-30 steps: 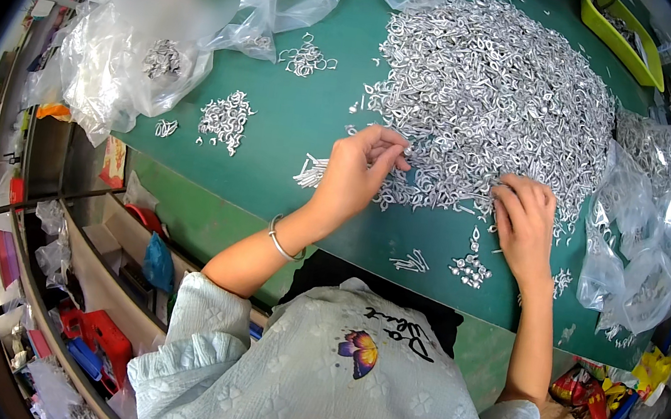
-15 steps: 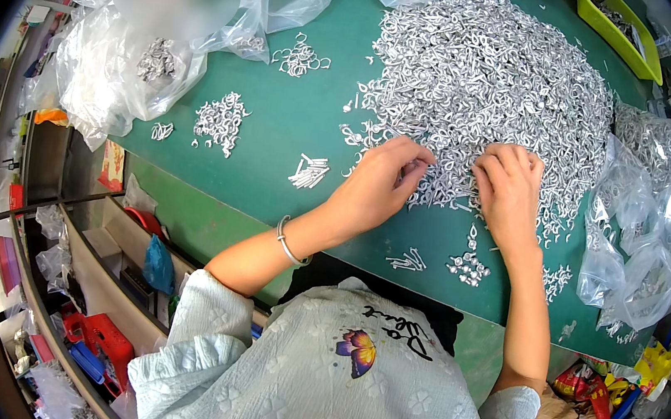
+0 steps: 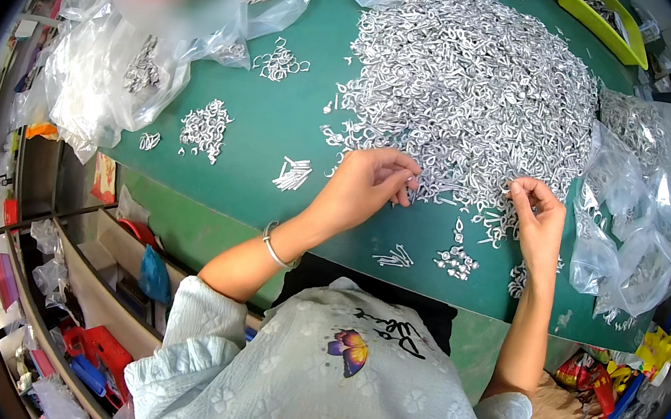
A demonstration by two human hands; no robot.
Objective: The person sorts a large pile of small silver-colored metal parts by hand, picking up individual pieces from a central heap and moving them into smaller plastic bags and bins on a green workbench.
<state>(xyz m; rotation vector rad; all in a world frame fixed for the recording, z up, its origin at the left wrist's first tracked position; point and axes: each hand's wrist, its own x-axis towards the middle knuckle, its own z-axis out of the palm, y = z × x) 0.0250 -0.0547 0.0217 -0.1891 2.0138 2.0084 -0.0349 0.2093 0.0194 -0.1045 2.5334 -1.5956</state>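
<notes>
**Two hands at the edge of a heap of small metal hooks**

Seen from above, a person in a pale patterned top leans over a green tabletop (image 3: 279, 119); a large heap of small silver hooks (image 3: 476, 84) fills the upper centre of the frame; the left hand (image 3: 368, 184), just left of centre, rests at the heap's lower edge with its grip pinched nearly closed, fingertips (image 3: 407, 186) drawn together on what looks like one or two hooks, though the pieces are too small to tell for sure; a thin bracelet (image 3: 274, 248) circles that wrist; the right hand (image 3: 537, 217), right of centre, is lifted slightly at the heap's lower right edge, its fingers curled in and thumb meeting them, and whether it has hold of a hook cannot be told.

Small sorted clusters of hooks lie apart from the heap: one at centre left (image 3: 205, 125), one near the top (image 3: 280, 62), a short bundle (image 3: 294, 174) just left of the left hand, and a few (image 3: 456, 260) between the forearms near the tabletop's front edge; clear plastic bags (image 3: 108, 81) crowd the upper left, more bags (image 3: 634, 229) the right side; a yellow-green tray (image 3: 603, 20) sits at the upper right.
</notes>
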